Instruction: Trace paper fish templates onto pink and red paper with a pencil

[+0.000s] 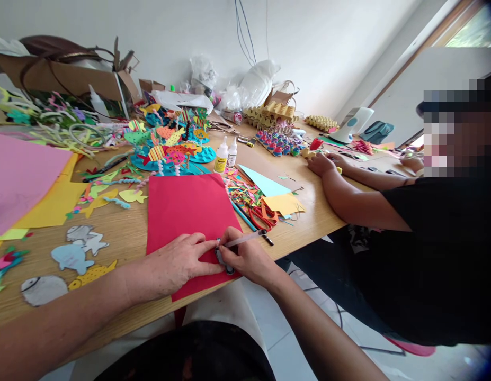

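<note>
A sheet of red paper (pixel 189 206) lies at the table's front edge before me. Flat on it, fingers spread, rests my left hand (pixel 181 262), its fingertips touching a small grey cutout with a dark outline (pixel 228 268). My right hand (pixel 245 259) is closed round a pen (pixel 245 238) with a clear barrel and dark end, its tip at the cutout and hidden by my fingers. Fish-shaped cutouts lie left of the sheet: a blue fish (pixel 71 257), a yellow fish (pixel 93 274) and a white one (pixel 44 290).
Orange-handled scissors (pixel 263 218) and paper scraps (pixel 249 193) lie right of the sheet. Glue bottles (pixel 221 156) and colourful fish models (pixel 169 140) stand behind it. Pink paper (pixel 23 180) is at left. At right, a co-worker's hands (pixel 322 163) rest near painted egg cartons (pixel 279 142).
</note>
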A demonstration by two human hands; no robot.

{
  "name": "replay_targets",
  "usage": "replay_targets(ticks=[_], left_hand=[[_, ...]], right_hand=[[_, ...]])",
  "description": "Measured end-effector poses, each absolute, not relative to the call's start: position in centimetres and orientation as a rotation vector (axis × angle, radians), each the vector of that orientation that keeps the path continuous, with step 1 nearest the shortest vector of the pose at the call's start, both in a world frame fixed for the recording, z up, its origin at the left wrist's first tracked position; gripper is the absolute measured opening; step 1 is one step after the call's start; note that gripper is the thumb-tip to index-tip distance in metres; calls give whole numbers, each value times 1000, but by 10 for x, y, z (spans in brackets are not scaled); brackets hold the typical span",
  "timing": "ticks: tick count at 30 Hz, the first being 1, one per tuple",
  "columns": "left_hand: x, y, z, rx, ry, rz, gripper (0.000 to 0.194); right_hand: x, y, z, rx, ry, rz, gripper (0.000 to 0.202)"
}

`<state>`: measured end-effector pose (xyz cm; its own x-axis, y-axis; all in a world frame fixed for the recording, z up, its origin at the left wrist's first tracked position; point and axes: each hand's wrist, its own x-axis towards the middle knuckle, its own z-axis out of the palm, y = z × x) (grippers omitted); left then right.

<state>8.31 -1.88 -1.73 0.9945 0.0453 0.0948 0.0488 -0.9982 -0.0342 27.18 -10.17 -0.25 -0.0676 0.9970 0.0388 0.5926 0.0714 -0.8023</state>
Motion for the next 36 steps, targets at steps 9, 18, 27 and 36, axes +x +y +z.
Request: replay_targets(ticks=[9,18,27,36], left_hand=[[84,-21,-13,-3123,-107,-102,51],[83,-20,-17,-3125,-118,-105,57],[82,-19,-16,-3096,-95,-115,54],[83,-21,-15,-3057,-97,-135,51]], right_hand=[[273,-104,-3,-1550,-1674,884,7],[271,-103,-5,-1579,-1736,778,9],[275,-111,-11,-1452,-1507,707,10],[276,-120,-19,-1605,-1714,361,9]])
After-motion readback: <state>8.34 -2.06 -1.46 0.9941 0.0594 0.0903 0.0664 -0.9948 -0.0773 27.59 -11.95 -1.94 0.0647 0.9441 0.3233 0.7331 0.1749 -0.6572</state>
